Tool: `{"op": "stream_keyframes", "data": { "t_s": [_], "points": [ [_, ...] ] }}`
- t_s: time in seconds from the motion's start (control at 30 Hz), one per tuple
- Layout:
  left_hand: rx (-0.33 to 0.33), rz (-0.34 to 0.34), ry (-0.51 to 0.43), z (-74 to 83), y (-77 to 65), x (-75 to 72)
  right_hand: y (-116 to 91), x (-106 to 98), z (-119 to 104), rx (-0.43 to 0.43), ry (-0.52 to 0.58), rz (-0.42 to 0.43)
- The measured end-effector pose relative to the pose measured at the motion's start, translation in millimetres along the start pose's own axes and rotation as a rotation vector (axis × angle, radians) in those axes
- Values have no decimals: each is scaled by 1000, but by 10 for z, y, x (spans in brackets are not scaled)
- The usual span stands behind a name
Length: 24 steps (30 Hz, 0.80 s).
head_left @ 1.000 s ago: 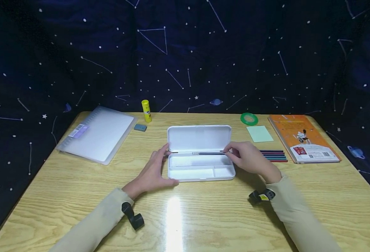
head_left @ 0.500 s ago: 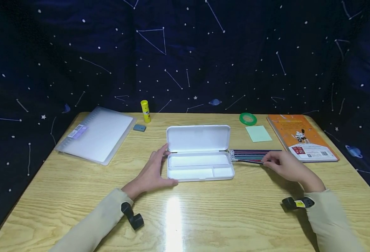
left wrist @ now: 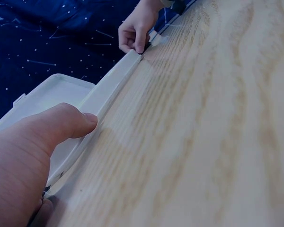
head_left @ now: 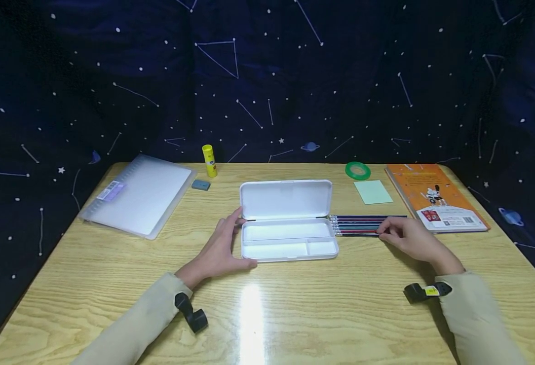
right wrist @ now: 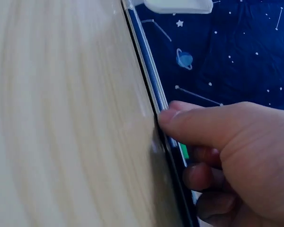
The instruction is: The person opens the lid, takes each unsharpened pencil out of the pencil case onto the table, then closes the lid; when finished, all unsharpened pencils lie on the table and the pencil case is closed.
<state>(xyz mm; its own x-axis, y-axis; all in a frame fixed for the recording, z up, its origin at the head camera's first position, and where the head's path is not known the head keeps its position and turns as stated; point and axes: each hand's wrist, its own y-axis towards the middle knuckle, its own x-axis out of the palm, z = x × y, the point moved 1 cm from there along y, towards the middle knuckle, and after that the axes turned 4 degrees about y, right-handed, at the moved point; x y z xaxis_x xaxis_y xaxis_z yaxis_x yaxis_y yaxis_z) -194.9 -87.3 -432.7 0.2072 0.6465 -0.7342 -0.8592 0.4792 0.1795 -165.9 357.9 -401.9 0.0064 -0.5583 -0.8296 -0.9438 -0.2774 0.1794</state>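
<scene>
A white pencil case [head_left: 290,253] lies with its lid up in the middle of the table, its base divided into compartments. My left hand [head_left: 219,251] grips the case's left end, thumb on the front edge and fingers round the far side. In the left wrist view that thumb [left wrist: 68,124] sits on the rim. Right of the case, several dark pencils [head_left: 358,223] lie side by side, eraser ends toward it. My right hand [head_left: 415,241] pinches the nearest pencil [head_left: 356,235] of the row between thumb and fingers. In the right wrist view the thumb [right wrist: 199,125] rests along the pencils.
At the left lies a clear plastic binder [head_left: 144,195]; near it are a grey eraser [head_left: 201,185] and an upright yellow glue stick [head_left: 209,161]. Behind the pencils are green tape [head_left: 357,171] and a pale green notepad [head_left: 373,192]. An orange book [head_left: 436,197] lies at right.
My right hand has carried a pencil from over the case's hinge rightward to the near side of the row. Tilted half a second ago, it now lies parallel. My left hand stays put.
</scene>
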Motion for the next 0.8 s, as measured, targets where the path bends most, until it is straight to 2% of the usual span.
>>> {"op": "stream_keyframes", "data": {
  "t_s": [0.3, 0.5, 0.8],
  "points": [
    [-4, -3, -6, 0, -4, -8, 142, 80, -101, 21, -14, 35],
    [-2, 2, -2, 5, -6, -7, 317, 186, -259, 25, 35, -6],
    [-5, 1, -7, 12, -5, -4, 589, 416, -598, -49, 62, -107]
  ]
}}
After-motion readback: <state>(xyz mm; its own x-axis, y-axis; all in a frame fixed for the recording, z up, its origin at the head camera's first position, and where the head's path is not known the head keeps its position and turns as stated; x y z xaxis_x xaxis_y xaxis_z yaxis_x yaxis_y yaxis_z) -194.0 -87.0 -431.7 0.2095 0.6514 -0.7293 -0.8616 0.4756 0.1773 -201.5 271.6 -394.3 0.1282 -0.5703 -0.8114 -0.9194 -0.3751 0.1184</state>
